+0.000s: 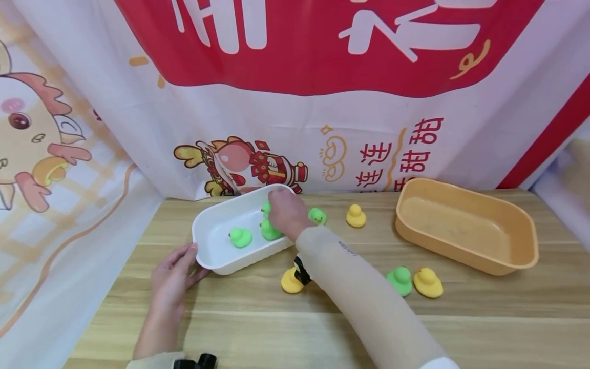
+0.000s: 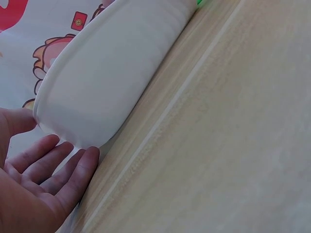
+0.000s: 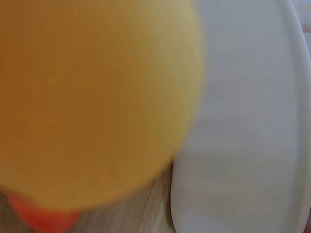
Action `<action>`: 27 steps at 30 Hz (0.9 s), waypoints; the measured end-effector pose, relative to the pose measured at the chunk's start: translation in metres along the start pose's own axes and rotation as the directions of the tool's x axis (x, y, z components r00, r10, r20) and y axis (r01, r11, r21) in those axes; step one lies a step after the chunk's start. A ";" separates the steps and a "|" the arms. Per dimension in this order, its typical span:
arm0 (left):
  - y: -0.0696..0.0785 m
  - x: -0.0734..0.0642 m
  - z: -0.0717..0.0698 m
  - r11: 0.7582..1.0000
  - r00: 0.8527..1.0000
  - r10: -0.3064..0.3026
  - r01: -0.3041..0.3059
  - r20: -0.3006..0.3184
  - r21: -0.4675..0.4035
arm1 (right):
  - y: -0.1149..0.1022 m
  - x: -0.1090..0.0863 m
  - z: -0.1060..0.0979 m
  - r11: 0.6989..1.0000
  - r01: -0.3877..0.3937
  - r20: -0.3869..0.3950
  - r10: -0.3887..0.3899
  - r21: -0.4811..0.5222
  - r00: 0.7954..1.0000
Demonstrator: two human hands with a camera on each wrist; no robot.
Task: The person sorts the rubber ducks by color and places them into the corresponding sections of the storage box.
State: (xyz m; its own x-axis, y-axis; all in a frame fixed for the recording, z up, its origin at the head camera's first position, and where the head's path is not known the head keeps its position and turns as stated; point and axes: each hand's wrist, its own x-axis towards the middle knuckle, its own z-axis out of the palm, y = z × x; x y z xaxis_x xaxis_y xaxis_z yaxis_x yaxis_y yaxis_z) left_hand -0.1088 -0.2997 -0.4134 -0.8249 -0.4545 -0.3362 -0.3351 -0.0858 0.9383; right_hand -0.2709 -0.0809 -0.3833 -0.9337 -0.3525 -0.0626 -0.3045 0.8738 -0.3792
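Currently, the white tray [image 1: 252, 260] lies between the two hands, its long axis running from the left hand [image 1: 171, 274] away and rightward to the right hand [image 1: 288, 210]. The left hand is nearer the tray's near-left end: thumb at the rim, remaining fingers parted, tips against the end wall. The right hand is inside the opposite end, fingers bent downward; whether it holds anything cannot be told.

Two green ducks [image 1: 269, 229] sit immediately left of the right hand, the farther one partly hidden; a third green duck [image 1: 240, 237] lies farther left.

Clearance: a yellow duck [image 1: 290, 282] is on the counter [image 1: 258, 333] below the right wrist, close to the wrist camera. Another green duck [image 1: 318, 216] is just right of the right hand, outside the tray wall. The orange basin [image 1: 456, 225] stands well to its right.
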 end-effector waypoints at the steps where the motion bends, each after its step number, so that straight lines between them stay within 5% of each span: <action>1: 0.000 0.000 0.000 1.000 1.000 0.000 0.000 0.001 -0.003 | 0.001 -0.001 -0.001 1.000 0.000 -0.005 0.000 0.002 1.000; 10: -0.003 0.002 0.001 1.000 1.000 -0.003 0.003 0.020 -0.008 | 0.008 -0.025 -0.023 0.965 0.030 -0.113 0.000 0.262 0.994; 17: -0.001 0.001 0.001 1.000 1.000 -0.001 0.001 -0.003 -0.021 | 0.025 -0.057 -0.050 0.857 0.126 -0.170 -0.046 0.499 0.984; 27: -0.004 0.002 0.000 1.000 1.000 -0.014 0.013 -0.011 -0.023 | 0.076 -0.105 -0.073 0.784 0.190 -0.280 -0.022 0.591 0.960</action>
State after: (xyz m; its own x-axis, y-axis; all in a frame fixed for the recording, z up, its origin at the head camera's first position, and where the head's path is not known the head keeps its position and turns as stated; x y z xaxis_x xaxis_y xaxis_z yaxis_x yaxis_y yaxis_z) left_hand -0.1086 -0.3005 -0.4173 -0.8152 -0.4630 -0.3481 -0.3357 -0.1122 0.9353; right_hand -0.2094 0.0470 -0.3376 -0.9423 -0.2633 0.2067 -0.3048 0.4195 -0.8550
